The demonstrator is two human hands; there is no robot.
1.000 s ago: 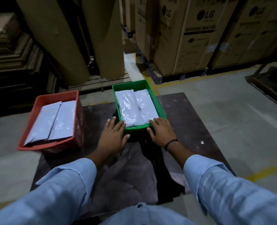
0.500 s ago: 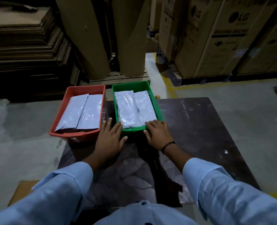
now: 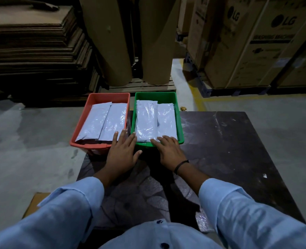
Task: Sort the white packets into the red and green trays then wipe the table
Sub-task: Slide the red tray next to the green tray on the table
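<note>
In the head view, the red tray point(image 3: 87, 145) and green tray point(image 3: 181, 126) sit side by side at the far left of the dark table point(image 3: 229, 150), the red one reaching past its left edge. Two white packets point(image 3: 103, 123) lie flat in the red tray, and two more packets point(image 3: 146, 123) lie in the green. The left hand point(image 3: 122, 155) lies flat with its fingers straight and spread over both near rims, gripping nothing. The right hand point(image 3: 169, 151) rests flat on the green tray's near rim, its fingertips touching a packet and grasping nothing.

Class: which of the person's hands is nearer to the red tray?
Left. The left hand lies at the red tray's near right corner, fingertips at its rim. The right hand rests on the green tray's near edge, farther off.
</note>
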